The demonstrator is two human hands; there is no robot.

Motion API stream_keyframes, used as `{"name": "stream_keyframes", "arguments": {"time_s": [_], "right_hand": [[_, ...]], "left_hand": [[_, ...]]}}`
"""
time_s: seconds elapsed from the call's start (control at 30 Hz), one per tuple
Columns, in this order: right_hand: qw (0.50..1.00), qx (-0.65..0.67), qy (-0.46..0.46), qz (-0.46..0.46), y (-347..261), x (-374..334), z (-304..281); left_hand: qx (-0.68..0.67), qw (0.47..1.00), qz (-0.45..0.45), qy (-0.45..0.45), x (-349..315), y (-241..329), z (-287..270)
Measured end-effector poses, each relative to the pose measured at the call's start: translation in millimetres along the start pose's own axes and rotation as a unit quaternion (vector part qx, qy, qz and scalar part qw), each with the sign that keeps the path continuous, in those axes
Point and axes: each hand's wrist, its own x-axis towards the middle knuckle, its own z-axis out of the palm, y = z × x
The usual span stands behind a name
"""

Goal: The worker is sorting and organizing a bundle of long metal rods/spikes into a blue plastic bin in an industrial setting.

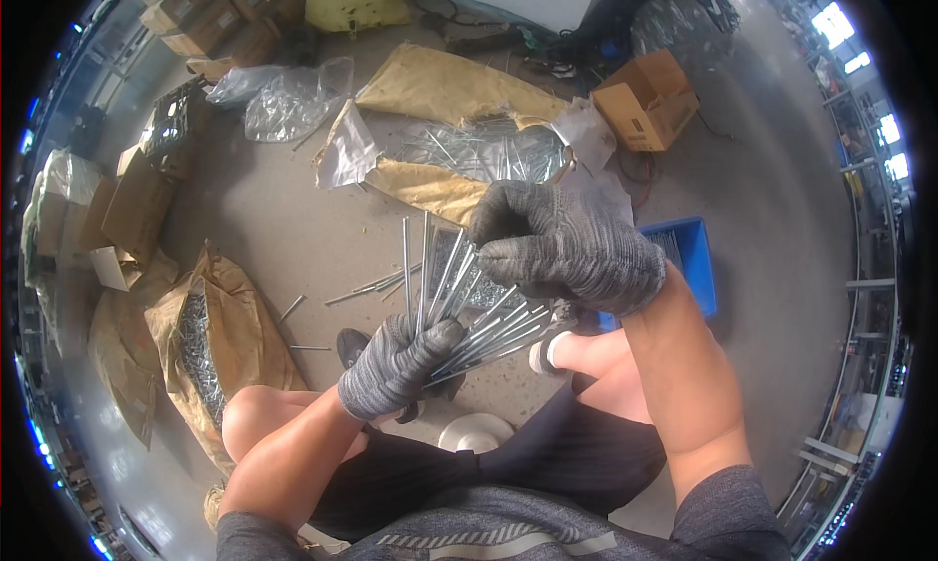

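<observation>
My left hand, in a grey knit glove, is closed around a bundle of thin silver metal rods. The rods fan out from the fist, some pointing up, others to the right. Just above their upper ends is my right hand, gloved alike. Its thumb and forefinger are pinched together beside the rod tips; whatever may be between them is too small or hidden to make out. Beyond both hands a torn brown paper sack lies open on the floor, with many similar rods inside.
Loose rods lie on the floor ahead. A blue bin holding rods stands at the right, below a cardboard box. To the left is a paper sack of small metal parts. Clear plastic bags and cartons lie farther off.
</observation>
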Motion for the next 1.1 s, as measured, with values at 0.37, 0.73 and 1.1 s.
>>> {"name": "stream_keyframes", "arguments": {"time_s": [0.37,0.73,1.1], "right_hand": [[0.997,-0.061,-0.004,-0.053,-1.1,0.1,1.8],[0.985,0.152,-0.038,-0.068,9.1,-4.4,-8.4],[0.997,0.076,0.028,-0.012,-8.5,-0.9,4.1]], "left_hand": [[-0.079,0.997,-0.002,0.0,-1.6,-3.9,5.8],[-0.005,0.998,0.006,0.062,-0.4,-3.4,6.4],[-0.03,0.998,-0.03,0.046,-1.5,-5.8,1.8]]}}
